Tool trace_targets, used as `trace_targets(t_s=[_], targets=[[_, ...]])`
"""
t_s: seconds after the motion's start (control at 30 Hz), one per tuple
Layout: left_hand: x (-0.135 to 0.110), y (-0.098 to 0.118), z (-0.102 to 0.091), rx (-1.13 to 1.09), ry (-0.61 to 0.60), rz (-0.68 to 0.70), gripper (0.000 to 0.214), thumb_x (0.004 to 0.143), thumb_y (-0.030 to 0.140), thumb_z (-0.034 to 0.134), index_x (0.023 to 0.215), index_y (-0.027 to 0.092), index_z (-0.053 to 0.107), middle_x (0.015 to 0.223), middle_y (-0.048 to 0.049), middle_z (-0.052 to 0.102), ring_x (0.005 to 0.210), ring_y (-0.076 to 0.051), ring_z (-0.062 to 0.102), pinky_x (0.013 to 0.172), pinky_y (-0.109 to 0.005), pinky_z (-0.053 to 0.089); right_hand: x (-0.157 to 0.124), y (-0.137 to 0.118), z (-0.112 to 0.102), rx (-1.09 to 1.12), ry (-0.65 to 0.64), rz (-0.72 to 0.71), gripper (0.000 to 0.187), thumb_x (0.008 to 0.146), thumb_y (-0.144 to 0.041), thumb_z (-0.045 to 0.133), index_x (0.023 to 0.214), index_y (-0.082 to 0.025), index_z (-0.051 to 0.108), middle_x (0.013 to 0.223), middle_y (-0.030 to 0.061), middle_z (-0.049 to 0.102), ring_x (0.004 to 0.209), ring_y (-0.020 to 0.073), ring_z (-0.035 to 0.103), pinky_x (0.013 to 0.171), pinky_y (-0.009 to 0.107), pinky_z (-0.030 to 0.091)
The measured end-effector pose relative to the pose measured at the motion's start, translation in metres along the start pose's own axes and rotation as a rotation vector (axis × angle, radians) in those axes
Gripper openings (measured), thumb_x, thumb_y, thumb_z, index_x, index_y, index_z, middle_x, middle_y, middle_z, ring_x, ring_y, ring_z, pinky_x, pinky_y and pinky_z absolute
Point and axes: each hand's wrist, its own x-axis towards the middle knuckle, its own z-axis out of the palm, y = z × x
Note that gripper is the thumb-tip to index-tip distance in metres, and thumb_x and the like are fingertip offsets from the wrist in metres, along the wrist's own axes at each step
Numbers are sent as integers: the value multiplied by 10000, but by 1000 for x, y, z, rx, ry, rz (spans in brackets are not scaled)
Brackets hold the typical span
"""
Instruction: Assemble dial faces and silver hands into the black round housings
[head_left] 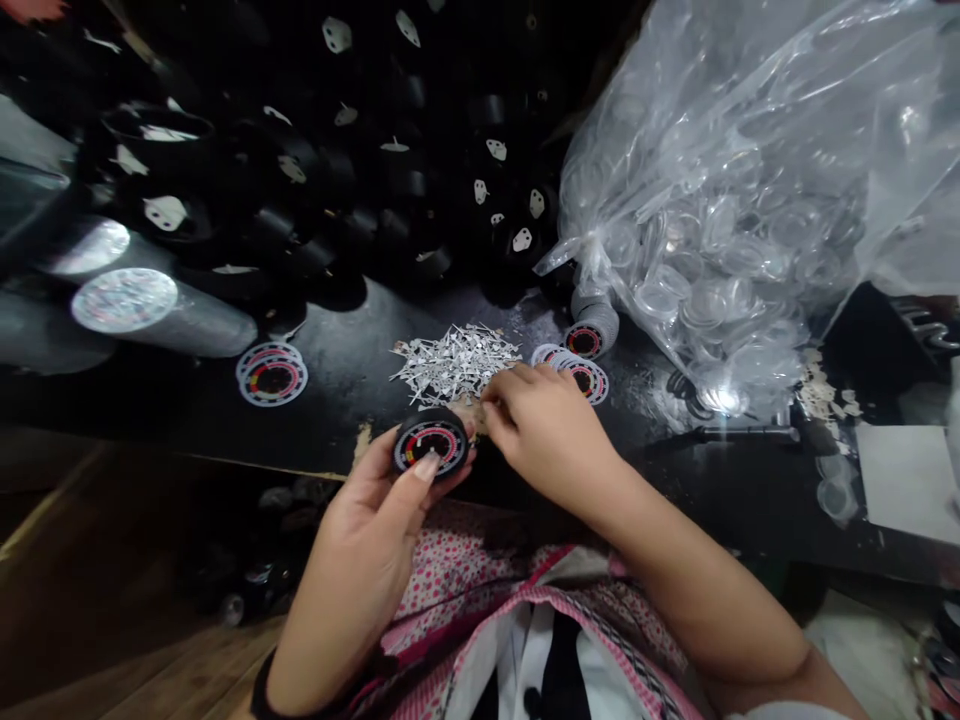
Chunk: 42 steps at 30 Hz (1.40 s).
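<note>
My left hand (pixel 375 520) grips a round black gauge housing (pixel 431 443) with a printed dial face, thumb pressed on its lower edge. My right hand (pixel 544 430) is curled just right of it, fingertips pinched near the edge of a pile of small silver needles (pixel 454 362) on the black table (pixel 345 350). What the pinched fingers hold is too small to see. Loose printed dial faces (pixel 581 375) lie just beyond my right hand.
More dial faces (pixel 271 375) lie at left. A heap of black housings (pixel 337 170) fills the back. A clear bag of transparent lenses (pixel 735 200) stands at right. Shiny rolls (pixel 150 305) lie at far left, white sheets (pixel 904 480) at right.
</note>
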Motion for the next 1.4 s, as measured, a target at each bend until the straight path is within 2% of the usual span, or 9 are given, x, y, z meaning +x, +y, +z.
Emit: trace_targets(t_s=[0.13, 0.3, 0.6, 0.7, 0.83, 0.93, 1.1, 1.27, 1.4], targets=[[0, 9, -1, -141, 59, -9, 96, 862, 229, 702, 957, 232, 718, 1049, -10, 761, 1089, -190, 680, 999, -312, 544, 18, -16, 15, -261, 30, -25, 222, 976, -258, 462, 969, -133, 645, 962, 150, 715, 906, 306, 652, 814, 462, 438], [2, 10, -1, -220, 34, -37, 109, 885, 261, 673, 981, 225, 709, 1058, -30, 764, 1100, -221, 685, 1016, -397, 544, 19, -19, 19, -314, -11, -15, 214, 975, -194, 433, 977, -119, 633, 952, 155, 712, 899, 312, 659, 817, 470, 424], [16, 8, 20, -241, -23, 12, 169, 876, 284, 678, 1027, 217, 717, 1174, -56, 730, 1236, -258, 616, 1092, -413, 472, 9, -5, 8, -10, -10, 36, 131, 938, -283, 574, 892, -177, 634, 946, 62, 717, 879, 223, 628, 807, 364, 387], [18, 9, 22, -239, -31, 1, 165, 893, 290, 657, 1031, 222, 717, 1176, -54, 736, 1236, -258, 620, 1089, -419, 473, 1, -1, 7, -19, 36, -3, 155, 935, -328, 599, 935, -178, 636, 989, 72, 703, 938, 244, 612, 814, 368, 381], [14, 11, 21, -275, -79, -34, 115, 895, 278, 659, 973, 237, 734, 1101, -36, 769, 1199, -249, 651, 1087, -428, 477, -8, 5, 5, -73, 102, -50, 208, 975, -324, 537, 854, -185, 634, 917, 74, 690, 901, 239, 591, 814, 378, 368], [12, 14, 21, -287, -122, -62, 126, 912, 285, 637, 983, 230, 726, 1086, -52, 780, 1138, -246, 687, 1046, -431, 514, -16, 9, -1, 59, 158, -49, 163, 954, -262, 559, 819, -193, 620, 845, 43, 662, 837, 204, 579, 795, 359, 380], [13, 10, 33, -223, -117, -49, 277, 895, 279, 650, 1172, 264, 649, 1115, -36, 764, 1018, -195, 718, 918, -324, 570, -30, 8, -14, 487, 197, -48, 127, 942, -236, 581, 821, -216, 615, 795, -6, 632, 777, 144, 579, 771, 308, 427], [10, -3, 49, -179, -182, -105, 198, 817, 241, 732, 1010, 241, 687, 1005, -3, 747, 984, -181, 709, 877, -274, 565, -38, 10, -15, 480, 189, 5, 108, 944, -228, 597, 851, -198, 643, 828, 3, 628, 829, 149, 576, 771, 313, 412], [7, -11, 47, -80, -241, -54, 197, 862, 290, 717, 1057, 295, 691, 1053, 35, 726, 1005, -134, 687, 912, -221, 526, -43, 13, -17, 450, 178, 45, 121, 949, -227, 595, 842, -189, 636, 814, -6, 599, 810, 140, 558, 746, 299, 398]])
